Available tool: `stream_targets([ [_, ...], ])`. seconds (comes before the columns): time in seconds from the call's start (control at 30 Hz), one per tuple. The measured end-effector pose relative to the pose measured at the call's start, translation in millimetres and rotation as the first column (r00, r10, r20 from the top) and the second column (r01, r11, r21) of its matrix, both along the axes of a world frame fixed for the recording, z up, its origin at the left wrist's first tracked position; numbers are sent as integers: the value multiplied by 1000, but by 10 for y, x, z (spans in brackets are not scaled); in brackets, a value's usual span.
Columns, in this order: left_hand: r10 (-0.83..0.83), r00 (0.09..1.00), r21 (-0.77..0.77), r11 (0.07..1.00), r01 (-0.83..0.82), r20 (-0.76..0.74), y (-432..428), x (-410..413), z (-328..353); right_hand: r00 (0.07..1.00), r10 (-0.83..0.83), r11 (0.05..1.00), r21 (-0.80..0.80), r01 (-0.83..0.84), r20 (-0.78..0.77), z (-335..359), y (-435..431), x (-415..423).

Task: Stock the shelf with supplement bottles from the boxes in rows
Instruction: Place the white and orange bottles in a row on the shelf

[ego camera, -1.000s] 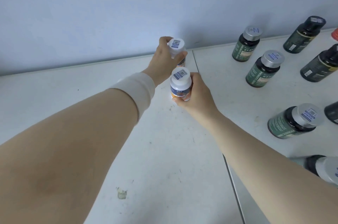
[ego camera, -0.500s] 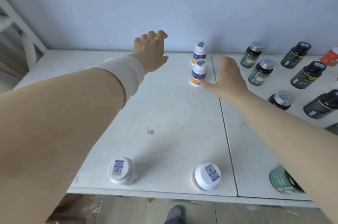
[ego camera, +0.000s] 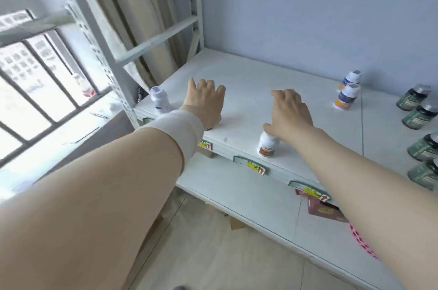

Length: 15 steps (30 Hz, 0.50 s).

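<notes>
On the white shelf [ego camera: 248, 81], two white bottles with blue and orange labels [ego camera: 347, 98] stand one behind the other near the back wall. My right hand [ego camera: 290, 112] hovers with relaxed fingers over a white bottle with a brown label [ego camera: 267, 146] at the front edge, the thumb at its cap. My left hand [ego camera: 206, 102] reaches over the front edge further left with fingers stretched forward; whatever lies under its palm is hidden. Another white bottle [ego camera: 160, 100] stands by the shelf's left post.
Several dark green bottles with silver caps [ego camera: 418, 116] stand on the shelf's right side. The grey upright post [ego camera: 104, 52] and cross braces bound the left end. Price tags [ego camera: 254, 166] hang on the front lip. The lower shelf [ego camera: 237, 192] holds red packets [ego camera: 324, 209].
Both hands let go of the two blue-and-orange bottles at the back and drew toward the front edge. The view swung left and pulled away, showing the post and lower shelf.
</notes>
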<state>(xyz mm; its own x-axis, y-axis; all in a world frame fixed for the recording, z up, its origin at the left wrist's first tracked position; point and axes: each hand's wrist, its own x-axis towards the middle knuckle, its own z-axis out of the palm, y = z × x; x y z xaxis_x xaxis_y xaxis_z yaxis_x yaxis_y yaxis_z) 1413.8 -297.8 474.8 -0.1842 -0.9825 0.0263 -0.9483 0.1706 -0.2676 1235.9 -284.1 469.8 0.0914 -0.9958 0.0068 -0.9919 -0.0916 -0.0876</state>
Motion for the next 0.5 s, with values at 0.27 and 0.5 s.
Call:
stream_targets([
  [0.27,336,940,22,942,-336,-61,1027,2223,-340,942,329,944,-7,-331,-71,-249,432,2463],
  [0.5,691,707,252,719,-648,-154,2135,3989,-1205,797,595,800,169,-576,-99,-1091,1153,4320],
])
